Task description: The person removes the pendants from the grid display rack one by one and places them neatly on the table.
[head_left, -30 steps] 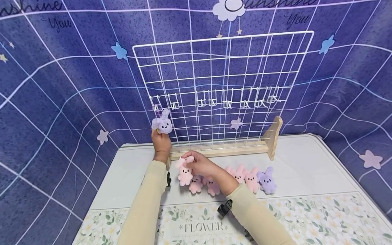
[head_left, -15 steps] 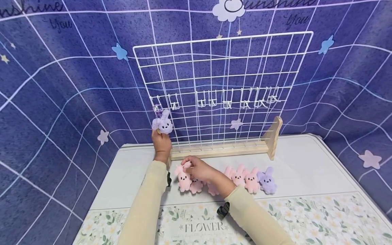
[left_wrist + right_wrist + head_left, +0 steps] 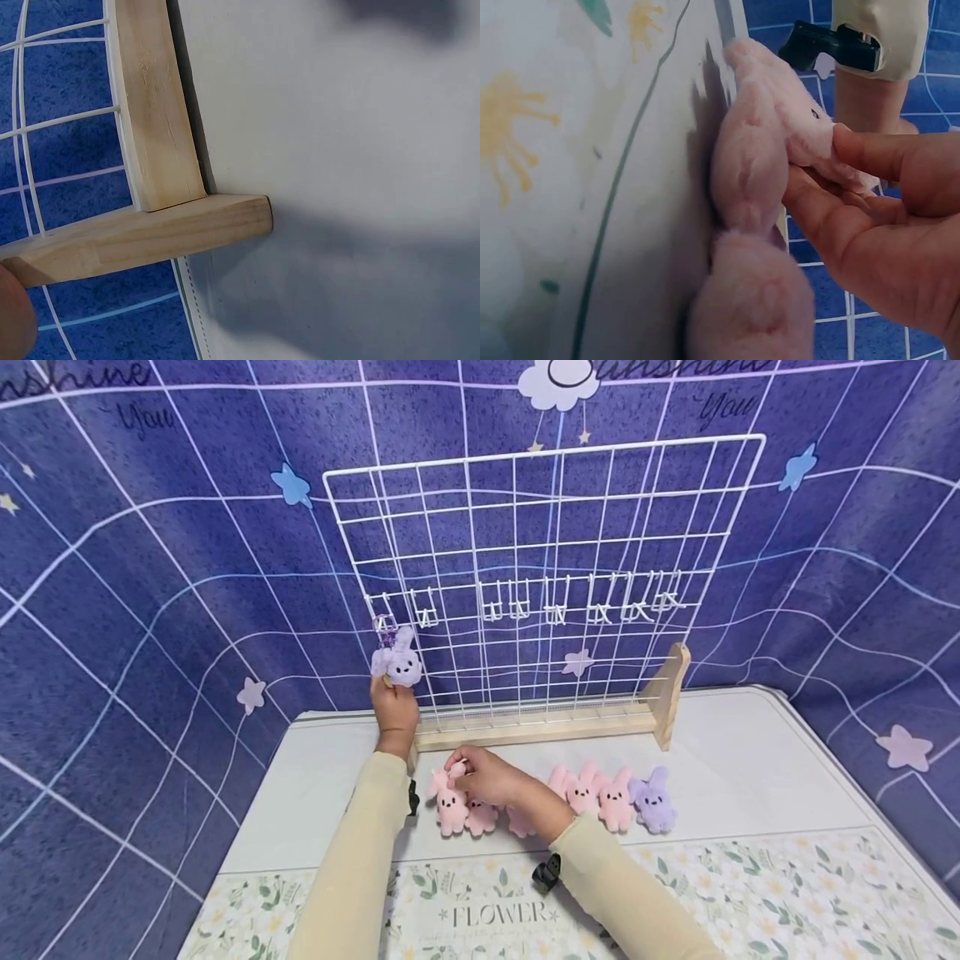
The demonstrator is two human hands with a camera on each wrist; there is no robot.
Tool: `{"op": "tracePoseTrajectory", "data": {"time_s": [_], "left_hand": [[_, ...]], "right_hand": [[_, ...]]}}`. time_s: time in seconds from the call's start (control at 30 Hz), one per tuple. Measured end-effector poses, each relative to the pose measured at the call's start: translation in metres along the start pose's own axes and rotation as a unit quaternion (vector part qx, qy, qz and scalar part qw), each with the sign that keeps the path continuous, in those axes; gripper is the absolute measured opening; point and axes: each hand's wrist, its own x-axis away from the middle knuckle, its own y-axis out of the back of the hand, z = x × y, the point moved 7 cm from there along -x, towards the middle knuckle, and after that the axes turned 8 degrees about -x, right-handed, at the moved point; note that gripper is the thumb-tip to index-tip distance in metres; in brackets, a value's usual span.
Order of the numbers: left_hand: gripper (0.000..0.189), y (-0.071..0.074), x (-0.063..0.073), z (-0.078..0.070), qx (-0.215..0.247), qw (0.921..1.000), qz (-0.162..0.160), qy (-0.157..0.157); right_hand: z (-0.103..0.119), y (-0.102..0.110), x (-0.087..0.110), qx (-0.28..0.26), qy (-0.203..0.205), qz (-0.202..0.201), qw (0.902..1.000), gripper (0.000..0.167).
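My left hand (image 3: pixel 395 717) grips a purple plush bunny (image 3: pixel 405 668) from below, at the leftmost hook (image 3: pixel 384 622) of the white wire grid. The bunny's purple keychain loop is at that hook; whether it is on it I cannot tell. My right hand (image 3: pixel 495 777) pinches a pink plush bunny (image 3: pixel 452 810) by its head and ear at the left end of the row. In the right wrist view, thumb and fingers clasp this pink bunny (image 3: pixel 780 97), next to further pink bunnies (image 3: pixel 754 300). The right arm partly hides a pink bunny (image 3: pixel 519 823).
The wire grid (image 3: pixel 517 539) stands in a wooden base (image 3: pixel 540 727), with several white hooks (image 3: pixel 555 612) across it. To the right lie pink bunnies (image 3: pixel 617 802) and one purple bunny (image 3: pixel 655 802). A floral mat (image 3: pixel 757 893) covers the table's front.
My right hand has lowered the pink bunny to the left end of the row on the table. The left hand and its purple bunny have stayed at the leftmost hook.
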Motion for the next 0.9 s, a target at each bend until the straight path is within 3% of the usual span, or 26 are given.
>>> {"op": "tracePoseTrajectory", "data": {"time_s": [0.3,0.5,0.9], "left_hand": [[0.030,0.002,0.001,0.001,-0.012,0.9999,-0.007,0.008],[0.029,0.002,0.000,0.000,-0.016,0.9999,0.001,-0.004],[0.028,0.000,-0.001,0.000,-0.008,0.9999,-0.010,0.006]], "right_hand": [[0.000,0.002,0.006,0.047,-0.018,0.011,0.9987,0.015],[0.005,0.001,0.009,0.082,-0.018,0.020,0.9963,0.015],[0.013,0.003,0.014,0.158,0.006,0.027,0.9871,0.015]]}}
